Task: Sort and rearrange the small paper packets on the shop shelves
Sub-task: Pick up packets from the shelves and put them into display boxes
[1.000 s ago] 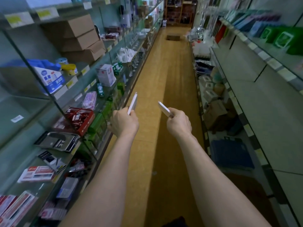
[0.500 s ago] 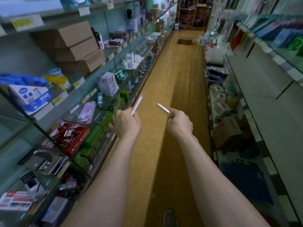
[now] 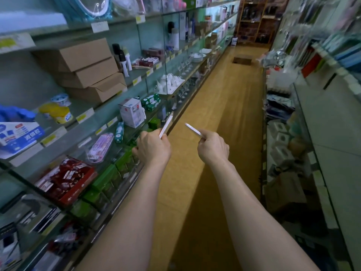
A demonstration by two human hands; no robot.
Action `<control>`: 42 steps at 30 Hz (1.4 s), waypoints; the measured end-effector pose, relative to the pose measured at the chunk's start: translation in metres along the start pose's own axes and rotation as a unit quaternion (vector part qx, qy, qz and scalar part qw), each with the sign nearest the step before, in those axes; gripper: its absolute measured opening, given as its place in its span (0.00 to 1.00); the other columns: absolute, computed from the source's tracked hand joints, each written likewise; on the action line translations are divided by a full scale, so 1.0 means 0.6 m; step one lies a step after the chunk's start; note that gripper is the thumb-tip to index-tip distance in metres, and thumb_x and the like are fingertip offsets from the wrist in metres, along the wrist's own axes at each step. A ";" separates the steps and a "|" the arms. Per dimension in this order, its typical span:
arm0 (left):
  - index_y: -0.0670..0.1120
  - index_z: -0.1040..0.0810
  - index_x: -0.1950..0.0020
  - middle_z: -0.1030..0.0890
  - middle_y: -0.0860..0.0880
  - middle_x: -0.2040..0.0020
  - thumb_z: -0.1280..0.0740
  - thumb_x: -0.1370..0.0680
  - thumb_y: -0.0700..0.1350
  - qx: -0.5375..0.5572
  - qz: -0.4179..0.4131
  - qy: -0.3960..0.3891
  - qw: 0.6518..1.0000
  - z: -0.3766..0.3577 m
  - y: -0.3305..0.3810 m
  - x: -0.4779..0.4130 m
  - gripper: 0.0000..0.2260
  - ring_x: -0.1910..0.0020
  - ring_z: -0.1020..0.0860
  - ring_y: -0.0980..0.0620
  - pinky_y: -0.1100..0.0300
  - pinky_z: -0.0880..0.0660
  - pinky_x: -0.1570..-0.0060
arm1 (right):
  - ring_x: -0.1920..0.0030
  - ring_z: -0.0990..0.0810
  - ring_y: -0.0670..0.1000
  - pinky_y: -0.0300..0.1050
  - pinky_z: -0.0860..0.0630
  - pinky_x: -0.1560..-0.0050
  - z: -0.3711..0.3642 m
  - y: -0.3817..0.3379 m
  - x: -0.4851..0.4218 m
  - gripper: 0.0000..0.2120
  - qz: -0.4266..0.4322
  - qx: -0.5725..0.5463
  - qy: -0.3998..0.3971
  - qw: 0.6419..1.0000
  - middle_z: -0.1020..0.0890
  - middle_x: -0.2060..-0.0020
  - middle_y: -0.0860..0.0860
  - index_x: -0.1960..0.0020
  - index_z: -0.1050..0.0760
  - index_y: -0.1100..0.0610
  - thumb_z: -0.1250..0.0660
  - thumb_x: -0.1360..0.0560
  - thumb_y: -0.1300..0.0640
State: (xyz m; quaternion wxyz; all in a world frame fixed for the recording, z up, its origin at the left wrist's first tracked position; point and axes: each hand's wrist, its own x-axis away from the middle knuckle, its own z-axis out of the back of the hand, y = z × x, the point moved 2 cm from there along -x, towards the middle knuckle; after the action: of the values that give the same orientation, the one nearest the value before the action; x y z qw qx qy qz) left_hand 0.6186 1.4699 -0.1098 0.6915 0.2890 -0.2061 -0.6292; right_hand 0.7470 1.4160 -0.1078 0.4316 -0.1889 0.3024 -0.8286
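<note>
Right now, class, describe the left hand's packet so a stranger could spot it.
Find the glass shelves on the aisle's left. Beside them the left hand pinches a thin white packet. It points up and right; the other packet, in the right hand, points up and left.

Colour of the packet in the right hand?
White packet, seen edge-on; head view shows it best.

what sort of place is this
Probably a small general-goods shop: a narrow aisle beside glass shelves edged with price labels, stocked with cardboard boxes and a white tea set.
</note>
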 end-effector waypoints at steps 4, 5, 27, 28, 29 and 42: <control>0.51 0.21 0.38 0.25 0.45 0.42 0.38 0.20 0.49 -0.003 0.013 0.011 1.000 -0.021 0.010 -0.042 0.12 0.42 0.28 0.45 0.49 0.36 0.41 | 0.47 0.24 0.54 0.57 0.29 0.37 -0.016 -0.012 -0.057 0.19 0.019 -0.012 -0.019 1.000 0.25 0.55 0.48 0.33 0.28 0.49 0.43 0.20 0.64; 0.51 0.21 0.38 0.25 0.45 0.42 0.38 0.20 0.49 -0.005 0.018 0.015 1.000 -0.026 0.010 -0.055 0.13 0.42 0.28 0.45 0.49 0.36 0.41 | 0.48 0.24 0.54 0.57 0.29 0.37 -0.022 -0.017 -0.071 0.19 0.025 -0.014 -0.026 0.999 0.25 0.55 0.49 0.33 0.28 0.50 0.43 0.20 0.64; 0.50 0.19 0.45 0.25 0.44 0.47 0.40 0.20 0.49 0.011 0.098 0.112 0.989 -0.057 0.046 -0.477 0.12 0.45 0.27 0.41 0.46 0.36 0.40 | 0.45 0.24 0.59 0.55 0.32 0.41 -0.160 -0.247 -0.473 0.23 0.172 0.032 -0.061 0.983 0.18 0.50 0.54 0.39 0.24 0.46 0.46 0.24 0.66; 0.50 0.18 0.45 0.25 0.43 0.47 0.40 0.20 0.49 0.014 0.104 0.121 0.987 -0.053 0.046 -0.488 0.11 0.44 0.27 0.41 0.46 0.37 0.40 | 0.46 0.24 0.60 0.55 0.31 0.42 -0.166 -0.258 -0.484 0.22 0.184 0.031 -0.065 0.980 0.18 0.51 0.55 0.40 0.24 0.46 0.46 0.24 0.65; 0.49 0.18 0.46 0.25 0.43 0.47 0.40 0.20 0.48 0.017 0.109 0.132 0.985 -0.049 0.045 -0.499 0.11 0.44 0.27 0.41 0.47 0.37 0.40 | 0.46 0.24 0.60 0.55 0.31 0.43 -0.172 -0.270 -0.493 0.21 0.196 0.028 -0.068 0.978 0.19 0.52 0.55 0.40 0.24 0.46 0.46 0.24 0.65; 0.48 0.19 0.46 0.25 0.42 0.47 0.41 0.20 0.46 -0.008 0.236 0.277 0.931 -0.019 0.045 -0.569 0.12 0.44 0.28 0.40 0.47 0.35 0.42 | 0.47 0.24 0.63 0.56 0.27 0.43 -0.226 -0.392 -0.599 0.18 0.392 0.019 -0.166 0.905 0.19 0.50 0.58 0.37 0.25 0.49 0.46 0.21 0.61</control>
State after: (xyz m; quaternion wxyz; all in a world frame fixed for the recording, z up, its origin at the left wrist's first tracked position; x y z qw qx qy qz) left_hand 0.6043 1.8106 -0.0738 0.8520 0.3895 -0.0636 -0.3440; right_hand 0.7278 1.8645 -0.0714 0.7693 -0.1814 0.2599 -0.5547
